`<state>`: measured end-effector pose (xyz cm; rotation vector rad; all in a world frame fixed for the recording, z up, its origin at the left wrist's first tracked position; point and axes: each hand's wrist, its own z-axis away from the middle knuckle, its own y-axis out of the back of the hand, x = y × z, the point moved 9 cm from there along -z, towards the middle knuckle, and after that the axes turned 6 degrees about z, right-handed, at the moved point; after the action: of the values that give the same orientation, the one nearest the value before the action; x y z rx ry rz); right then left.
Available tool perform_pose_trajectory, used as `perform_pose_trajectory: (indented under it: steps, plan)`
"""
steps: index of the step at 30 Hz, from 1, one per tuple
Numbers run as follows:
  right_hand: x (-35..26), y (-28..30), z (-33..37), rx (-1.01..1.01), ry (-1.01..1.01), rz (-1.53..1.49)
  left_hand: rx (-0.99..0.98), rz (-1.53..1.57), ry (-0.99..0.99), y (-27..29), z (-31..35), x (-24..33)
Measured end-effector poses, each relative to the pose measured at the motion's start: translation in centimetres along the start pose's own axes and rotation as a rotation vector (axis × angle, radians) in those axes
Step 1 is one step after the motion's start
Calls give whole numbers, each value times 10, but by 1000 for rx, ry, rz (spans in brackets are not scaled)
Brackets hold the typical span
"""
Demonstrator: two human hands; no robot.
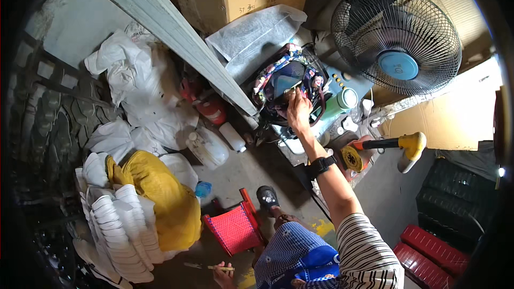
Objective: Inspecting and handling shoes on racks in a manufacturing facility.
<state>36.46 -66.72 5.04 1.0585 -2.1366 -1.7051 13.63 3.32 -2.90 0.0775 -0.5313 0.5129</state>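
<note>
Yellow cloth (pixel 166 203): heaped beside stacked white moulded pieces (pixel 118 217).
Grey post (pixel 172 37): slants down to just left of the bag.
Floor clutter: red canister (pixel 212 111) near a translucent jug (pixel 208 147).
Left hand (pixel 222 276): low, fingers gripping a slim tool (pixel 226 268), near a red stool (pixel 234 230).
Floral bag (pixel 265 77): gaping on the tabletop.
Right hand (pixel 299 111): at its mouth; cannot tell whether the fingers grip anything.
Green bottle (pixel 336 105): just right of the bag.
Fan (pixel 397 64): farther right.
</note>
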Motion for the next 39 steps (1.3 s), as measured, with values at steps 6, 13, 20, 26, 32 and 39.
perform_pose_trajectory:
  steps: [6, 13, 20, 26, 32, 39]
  plan:
    - [6, -9, -5, -93, -130, -301, -66, -132, -11, -8, 1, 5]
    - [-16, 44, -3, -93, -146, -199, 102, -225, -22, -20, 10, 15]
    - [-24, 74, 2, 34, 10, -256, 122, -114, -3, -45, 25, 22]
    - [-66, 128, 12, 200, 319, -171, 138, -234, -125, -45, 29, 23]
    - [-117, 155, 77, 136, 596, -410, 141, -47, -145, -33, 35, 23]
    - [-159, 110, 297, -836, 802, -598, 50, 148, -205, 9, 56, -4]
